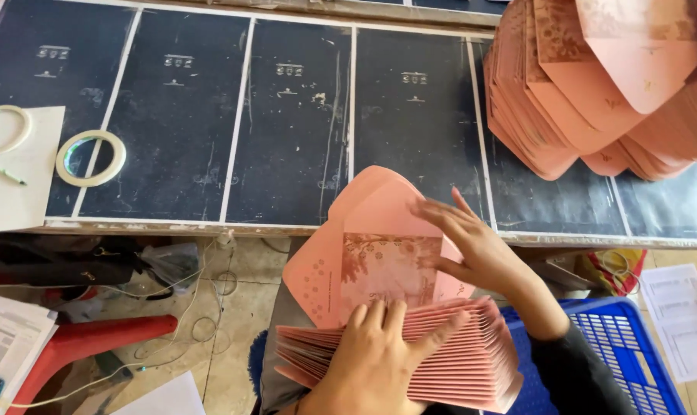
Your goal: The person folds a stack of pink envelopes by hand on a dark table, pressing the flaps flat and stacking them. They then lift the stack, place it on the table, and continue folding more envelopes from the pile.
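Pink paper envelopes, matte with a printed floral panel, form a fanned stack [440,357] on the person's lap below the table edge; its layered edges show as fine parallel ridges, and its long axis runs left to right across the view. The left hand [379,357] lies flat on top of the stack, fingers spread and pressing, not clenched. The top envelope [371,253] stands opened out above the stack, its rounded flaps spread left and upward, the top flap pointing toward the table and overlapping its near edge. The right hand [475,246] rests open against that envelope's right flap, fingertips splayed on the paper, with no closed grip visible. The table [287,131] is dark, scuffed, and divided by pale strips into upright rectangles. A second, larger pile [594,92] of the same pink envelopes, fanned in an arc, fills the far right corner, well apart from the hands. Two tape rolls [91,157] lie at the left, one on a white sheet [18,184]. A blue plastic crate [625,346] sits just right of the stack, at the right forearm. The central table surface ahead of the hands is bare; the floor at left holds papers, cables and a red stool [94,342].
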